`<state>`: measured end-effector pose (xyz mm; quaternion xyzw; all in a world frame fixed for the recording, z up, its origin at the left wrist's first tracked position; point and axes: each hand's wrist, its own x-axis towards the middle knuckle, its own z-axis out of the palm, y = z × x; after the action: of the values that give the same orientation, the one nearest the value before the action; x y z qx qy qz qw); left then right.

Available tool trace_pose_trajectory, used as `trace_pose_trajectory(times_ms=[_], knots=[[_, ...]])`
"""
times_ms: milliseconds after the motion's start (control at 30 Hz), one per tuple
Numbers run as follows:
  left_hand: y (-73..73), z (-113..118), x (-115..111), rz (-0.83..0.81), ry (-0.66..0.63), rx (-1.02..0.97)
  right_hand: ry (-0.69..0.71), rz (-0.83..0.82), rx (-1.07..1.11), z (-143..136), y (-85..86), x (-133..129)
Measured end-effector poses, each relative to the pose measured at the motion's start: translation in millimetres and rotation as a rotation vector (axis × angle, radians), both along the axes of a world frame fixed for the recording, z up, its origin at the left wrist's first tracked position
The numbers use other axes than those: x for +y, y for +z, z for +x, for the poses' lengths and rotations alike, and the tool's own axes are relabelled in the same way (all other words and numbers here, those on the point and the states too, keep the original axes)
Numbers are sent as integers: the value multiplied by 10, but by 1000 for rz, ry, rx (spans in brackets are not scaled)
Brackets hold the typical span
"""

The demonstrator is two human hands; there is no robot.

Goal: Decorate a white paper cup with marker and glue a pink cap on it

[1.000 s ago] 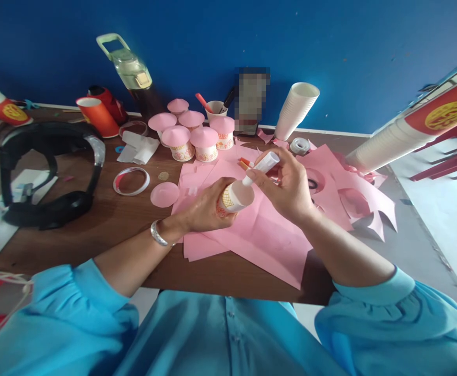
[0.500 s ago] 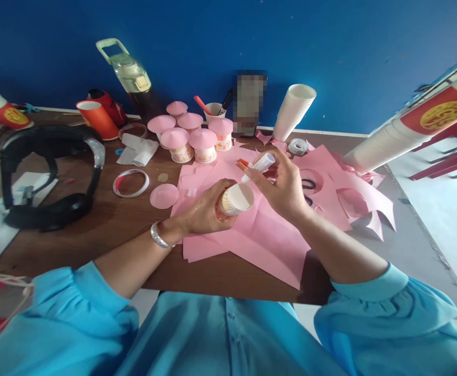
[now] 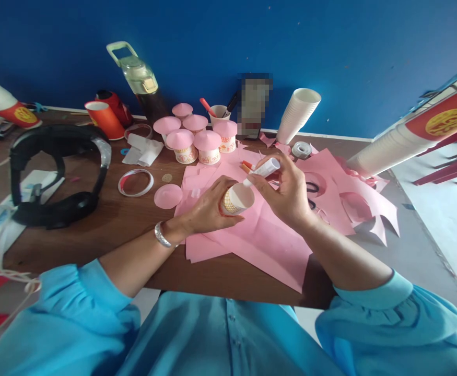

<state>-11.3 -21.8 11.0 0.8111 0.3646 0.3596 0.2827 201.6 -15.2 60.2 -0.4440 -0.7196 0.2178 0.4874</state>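
My left hand (image 3: 211,208) is wrapped round a small paper cup (image 3: 234,202) with a yellow and red printed pattern. The cup is tilted, its open mouth facing up and to the right. In my right hand (image 3: 285,185), between thumb and fingers, is a white glue stick (image 3: 266,168). Its narrow end points down-left at the far rim of the cup; whether it touches cannot be told. Pink paper sheets (image 3: 267,250) lie beneath both hands. A pink paper cone (image 3: 168,196) lies left of my left hand. Behind stand several printed cups with pink cone roofs (image 3: 208,141).
Stacked white cups (image 3: 299,115) lean near the blue wall, beside a phone (image 3: 255,107). Black-handled scissors (image 3: 312,188) lie on cut pink paper. Leftward are a tape ring (image 3: 136,183), a black headset (image 3: 59,180), an orange cup (image 3: 105,120) and a bottle (image 3: 140,78).
The glue stick's tip has come slightly closer to the cup's rim. The whole view has shifted a little; both hands keep their holds.
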Motion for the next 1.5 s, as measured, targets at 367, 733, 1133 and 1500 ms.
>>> trace_pose_trajectory(times_ms=[367, 733, 1133, 1500], knots=[[-55, -3, -16, -12, 58, -24, 5, 23, 49, 18, 16, -7], [-86, -6, -2, 46, 32, -49, -38, -54, 63, 23, -42, 65], [-128, -11, -6, 27, 136, -22, -48, 54, 16, -20, 14, -19], [-122, -6, -31, 116, 151, 50, 23, 78, 30, -29, 60, -74]])
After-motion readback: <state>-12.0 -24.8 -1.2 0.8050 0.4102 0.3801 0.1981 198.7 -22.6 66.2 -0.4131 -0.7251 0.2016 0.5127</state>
